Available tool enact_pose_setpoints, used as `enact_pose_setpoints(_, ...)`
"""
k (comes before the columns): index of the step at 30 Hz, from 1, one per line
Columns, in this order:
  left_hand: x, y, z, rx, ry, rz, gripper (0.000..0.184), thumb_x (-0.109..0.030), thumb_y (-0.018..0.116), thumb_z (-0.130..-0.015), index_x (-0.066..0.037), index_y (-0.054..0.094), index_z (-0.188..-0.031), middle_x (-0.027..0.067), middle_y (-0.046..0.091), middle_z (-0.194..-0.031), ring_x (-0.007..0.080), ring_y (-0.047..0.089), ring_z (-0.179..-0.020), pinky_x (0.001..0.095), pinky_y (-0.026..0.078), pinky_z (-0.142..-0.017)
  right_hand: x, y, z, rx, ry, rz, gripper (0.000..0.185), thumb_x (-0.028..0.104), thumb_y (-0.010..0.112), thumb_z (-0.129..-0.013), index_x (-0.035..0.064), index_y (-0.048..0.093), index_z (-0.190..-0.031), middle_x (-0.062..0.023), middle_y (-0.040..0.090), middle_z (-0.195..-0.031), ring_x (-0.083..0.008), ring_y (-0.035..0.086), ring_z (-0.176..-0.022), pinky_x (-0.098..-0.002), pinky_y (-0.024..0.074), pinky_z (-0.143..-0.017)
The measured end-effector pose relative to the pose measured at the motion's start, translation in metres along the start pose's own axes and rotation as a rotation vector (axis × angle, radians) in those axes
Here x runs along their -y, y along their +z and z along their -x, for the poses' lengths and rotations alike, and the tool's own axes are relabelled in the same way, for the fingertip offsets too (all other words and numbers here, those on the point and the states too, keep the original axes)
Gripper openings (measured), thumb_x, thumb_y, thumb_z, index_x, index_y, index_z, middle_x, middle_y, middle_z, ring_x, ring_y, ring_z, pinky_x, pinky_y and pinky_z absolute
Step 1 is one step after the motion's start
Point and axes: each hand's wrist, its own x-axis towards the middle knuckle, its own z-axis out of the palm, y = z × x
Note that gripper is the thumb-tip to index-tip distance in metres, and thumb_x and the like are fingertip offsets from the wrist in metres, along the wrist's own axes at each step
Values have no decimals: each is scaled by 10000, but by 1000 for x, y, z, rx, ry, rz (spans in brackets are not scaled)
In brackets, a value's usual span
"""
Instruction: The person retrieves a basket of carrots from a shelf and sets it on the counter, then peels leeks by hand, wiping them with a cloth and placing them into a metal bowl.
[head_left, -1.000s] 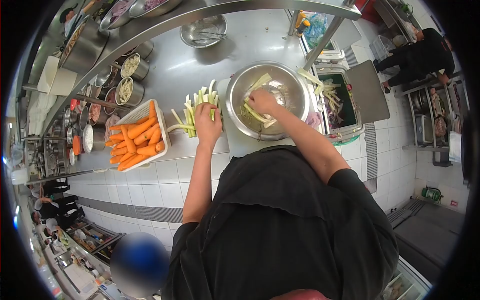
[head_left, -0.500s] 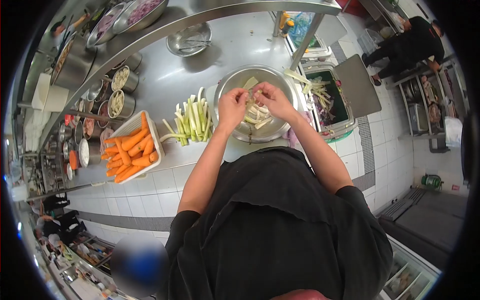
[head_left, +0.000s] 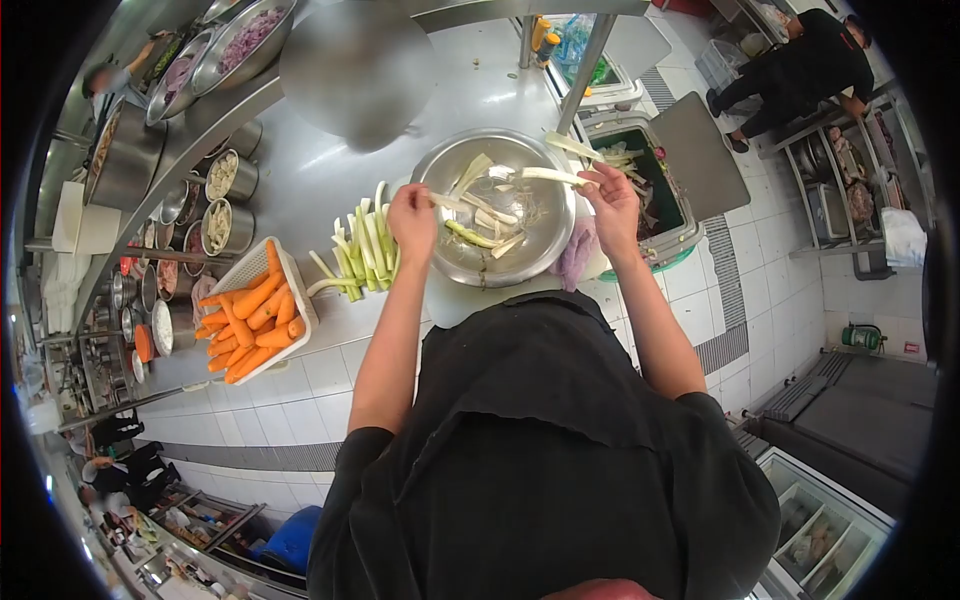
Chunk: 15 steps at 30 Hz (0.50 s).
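Observation:
My right hand (head_left: 613, 208) pinches a pale green-white leek piece (head_left: 548, 175) that reaches left over the metal bowl (head_left: 432, 250). At the bowl's left rim, my left hand (head_left: 411, 222) is closed on a shorter pale leek piece (head_left: 446, 202), mostly hidden by the fingers. Several loose leek pieces (head_left: 487, 213) and peelings lie in a little water inside the bowl. A bundle of leek stalks (head_left: 366, 243) rests on the steel table just left of my left hand.
A white basket of carrots (head_left: 312, 307) stands at the table's left edge. On the right are a scrap bin (head_left: 672, 245) and a purple cloth (head_left: 576, 255). Metal pots (head_left: 228, 228) line the left, a steel shelf post (head_left: 588, 75) rises behind, and a person (head_left: 800, 75) works at far right.
My hands, together over the bowl before, have moved apart to its two sides, each with a leek piece. The view has shifted slightly.

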Motion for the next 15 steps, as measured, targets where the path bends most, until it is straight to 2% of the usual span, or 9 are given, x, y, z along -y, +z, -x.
enact_pose_setpoints(2, -6, 2, 0, 305, 47, -360, 383, -150, 694, -913, 11, 615, -1250, 159, 698, -1029, 263, 684, -945, 326, 537, -819, 5, 1, 0, 48, 78, -3, 351, -103, 607, -922, -47, 545, -1262, -131, 703, -1098, -159, 675, -954, -284, 554, -890)
enact_pose_setpoints(3, -11, 10, 5, 308, 49, -361, 383, -150, 694, -913, 11, 615, -1250, 159, 698, -1029, 263, 684, -945, 326, 537, -819, 2, 5, 2, 45, 77, -5, 351, -103, 607, -922, -47, 545, -1262, -131, 703, -1098, -159, 675, -954, -284, 554, -890)
enact_pose_setpoints(5, -28, 32, 20, 126, 597, -750, 429, -224, 691, -946, -7, 592, -1303, 117, 687, -1070, 221, 658, -1006, 313, 517, -862, -8, 18, 5, 68, 152, -111, 367, -90, 627, -918, -37, 544, -1272, -126, 700, -1101, -157, 673, -943, -280, 557, -883)
enact_pose_setpoints(6, -33, 39, 25, 129, 600, -751, 429, -224, 691, -946, -7, 592, -1303, 117, 687, -1070, 221, 658, -1006, 313, 517, -862, -7, 28, 9, 62, 211, -149, 387, -77, 655, -906, -26, 545, -1274, -123, 696, -1111, -161, 675, -941, -274, 554, -864)
enact_pose_setpoints(8, -41, 49, 35, 713, -155, -22, 407, -274, 648, -998, -21, 596, -1312, 63, 675, -1047, 173, 629, -1002, 302, 493, -878, -14, 49, 16, 74, 193, -141, 386, -69, 665, -904, -24, 548, -1270, -124, 696, -1115, -161, 679, -940, -269, 552, -853)
enact_pose_setpoints(11, -57, 57, 58, 582, -323, 340, 352, -301, 599, -1038, -23, 635, -1253, 33, 668, -1032, 134, 601, -976, 302, 479, -873, -28, 63, 25, 154, 177, -123, 436, -67, 711, -852, 3, 572, -1259, -126, 701, -1098, -182, 685, -966, -289, 550, -845)
enact_pose_setpoints(13, -40, 53, 46, 578, -294, 278, 311, -284, 543, -1067, -27, 648, -1205, 33, 676, -1032, 120, 595, -951, 284, 468, -869, -5, 67, 30, 452, 102, 398, 434, -20, 723, -808, 10, 603, -1223, -133, 696, -1122, -214, 682, -983, -313, 529, -916)
enact_pose_setpoints(14, -41, 48, 41, 523, -238, 259, 309, -287, 527, -1072, -29, 641, -1200, 32, 672, -1011, 116, 591, -929, 273, 466, -857, 3, 61, 32, 410, -269, 805, 455, 11, 721, -760, 25, 625, -1204, -149, 690, -1133, -299, 678, -1014, -363, 523, -936)
enact_pose_setpoints(15, -42, 43, 36, 465, -180, 241, 308, -290, 512, -1078, -31, 634, -1194, 31, 669, -990, 112, 588, -906, 262, 465, -845, 5, 50, 32, 412, -268, 804, 455, 11, 721, -760, 25, 625, -1204, -149, 690, -1133, -299, 678, -1014, -363, 523, -936)
